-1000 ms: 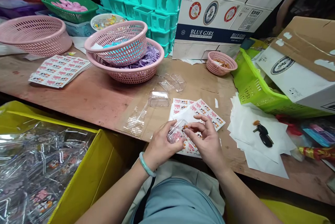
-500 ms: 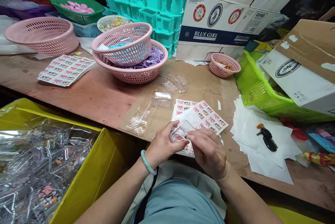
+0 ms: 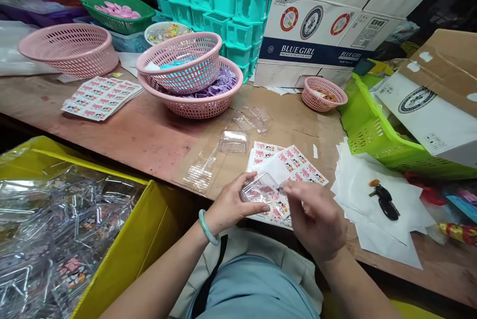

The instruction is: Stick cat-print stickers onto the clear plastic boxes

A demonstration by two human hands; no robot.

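My left hand [image 3: 231, 204], with a green bangle on the wrist, grips a small clear plastic box [image 3: 259, 191] at the table's near edge. My right hand [image 3: 316, 217] is blurred by motion and pinches a small sticker [image 3: 276, 190] at the box's right side. Under both hands lies a sheet of cartoon stickers [image 3: 294, 165]. Two more clear boxes, one [image 3: 234, 141] closed and one [image 3: 253, 119] lying open, sit just beyond the sheet.
Stacked pink baskets [image 3: 190, 78] hold purple and blue pieces. Another sticker sheet [image 3: 102, 98] lies at the left. A yellow bin [image 3: 122, 254] of finished clear boxes stands at my left. A green basket [image 3: 368, 130], white backing papers [image 3: 372, 209], keys [image 3: 383, 199] and beer cartons [image 3: 320, 21] fill the right.
My right hand has drawn in to the box's right side with a sticker pinched in its fingers. The left hand keeps hold of the box. The camera has shifted slightly.
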